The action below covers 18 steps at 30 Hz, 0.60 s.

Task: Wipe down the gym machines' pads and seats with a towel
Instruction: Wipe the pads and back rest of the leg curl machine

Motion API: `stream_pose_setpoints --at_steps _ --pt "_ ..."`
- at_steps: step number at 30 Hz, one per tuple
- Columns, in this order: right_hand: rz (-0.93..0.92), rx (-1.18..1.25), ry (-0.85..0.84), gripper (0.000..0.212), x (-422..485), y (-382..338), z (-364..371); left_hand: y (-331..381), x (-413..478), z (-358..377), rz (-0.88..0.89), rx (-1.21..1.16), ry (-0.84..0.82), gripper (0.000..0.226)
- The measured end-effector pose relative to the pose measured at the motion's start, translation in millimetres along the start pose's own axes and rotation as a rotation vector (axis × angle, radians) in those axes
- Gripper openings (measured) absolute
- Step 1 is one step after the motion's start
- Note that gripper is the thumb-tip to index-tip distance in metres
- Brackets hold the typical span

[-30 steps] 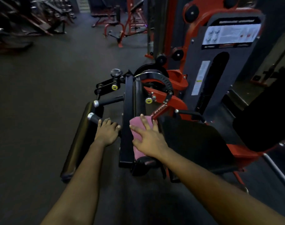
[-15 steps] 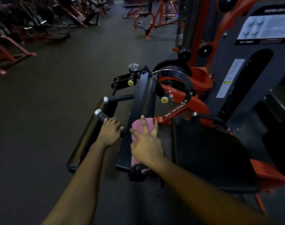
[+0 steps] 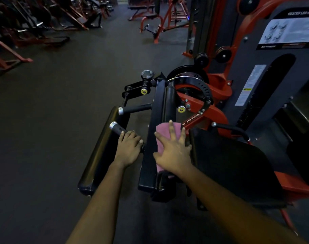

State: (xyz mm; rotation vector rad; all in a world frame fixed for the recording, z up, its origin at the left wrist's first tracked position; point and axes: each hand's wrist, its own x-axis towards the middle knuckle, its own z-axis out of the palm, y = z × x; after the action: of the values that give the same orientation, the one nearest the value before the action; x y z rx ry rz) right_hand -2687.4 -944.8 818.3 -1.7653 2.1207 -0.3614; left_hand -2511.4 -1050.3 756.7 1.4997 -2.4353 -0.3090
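Dark gym floor [image 3: 44, 120] runs back to red-framed machines. Of two black roller pads, the outer pad [image 3: 101, 152] lies farthest left. Beside it, the left grip [image 3: 129, 148] curls round one chrome-capped handle [image 3: 117, 129]. The right grip [image 3: 173, 150], fingers spread flat, presses one pink towel [image 3: 163, 131] onto the inner pad [image 3: 170, 101], just left of one black seat [image 3: 229, 164].

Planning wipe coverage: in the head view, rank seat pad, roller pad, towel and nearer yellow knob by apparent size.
1. seat pad, clearly largest
2. roller pad, long but narrow
3. towel, partly covered
4. nearer yellow knob
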Motion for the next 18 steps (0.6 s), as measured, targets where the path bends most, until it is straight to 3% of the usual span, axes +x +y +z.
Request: stream_pose_setpoints --at_steps 3,8,13,18 --pt "0.001 -0.019 0.019 0.073 -20 -4 7 -7 0 3 0.017 -0.069 0.079 0.068" --pt "0.012 -0.05 0.046 0.061 19 -8 2 -21 2 11 0.063 -0.093 0.127 0.053" --pt "0.014 -0.058 0.01 0.06 97 1 -21 -11 3 9 0.014 -0.105 0.126 0.058" --pt "0.012 -0.043 0.026 0.061 97 6 -21 5 2 1 -0.055 -0.008 0.18 0.042"
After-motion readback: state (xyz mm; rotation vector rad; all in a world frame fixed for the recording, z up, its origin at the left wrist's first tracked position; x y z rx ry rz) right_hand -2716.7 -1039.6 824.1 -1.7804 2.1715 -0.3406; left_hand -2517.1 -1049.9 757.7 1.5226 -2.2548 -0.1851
